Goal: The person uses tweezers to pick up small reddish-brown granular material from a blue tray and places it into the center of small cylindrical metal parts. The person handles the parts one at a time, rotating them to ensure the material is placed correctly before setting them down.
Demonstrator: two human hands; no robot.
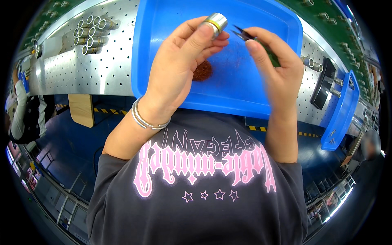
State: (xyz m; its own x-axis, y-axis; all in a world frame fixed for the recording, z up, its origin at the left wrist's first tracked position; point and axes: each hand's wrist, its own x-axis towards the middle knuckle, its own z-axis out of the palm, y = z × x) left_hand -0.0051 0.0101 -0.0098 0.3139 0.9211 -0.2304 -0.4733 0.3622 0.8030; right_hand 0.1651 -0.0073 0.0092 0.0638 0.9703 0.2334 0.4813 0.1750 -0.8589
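Observation:
My left hand (179,61) grips a short silver metal cylinder (215,23) with a yellow ring round it, held tilted above a blue tray (139,53). In my right hand (277,61) is a pair of dark pointed tweezers (242,35), pinched between thumb and forefinger. Their two tips are slightly apart and point toward the cylinder without touching it. Something green shows inside the right palm; its link to the tweezers cannot be made out. A reddish-brown clump of fine strands (203,71) lies in the tray, partly hidden behind my left hand.
The tray rests on a perforated metal bench (116,61). Several metal tubes (93,32) stand at the left; more (312,64) are at the right, near a black flat object (322,83) and a smaller blue tray (341,116). A wooden stool (81,110) is at lower left.

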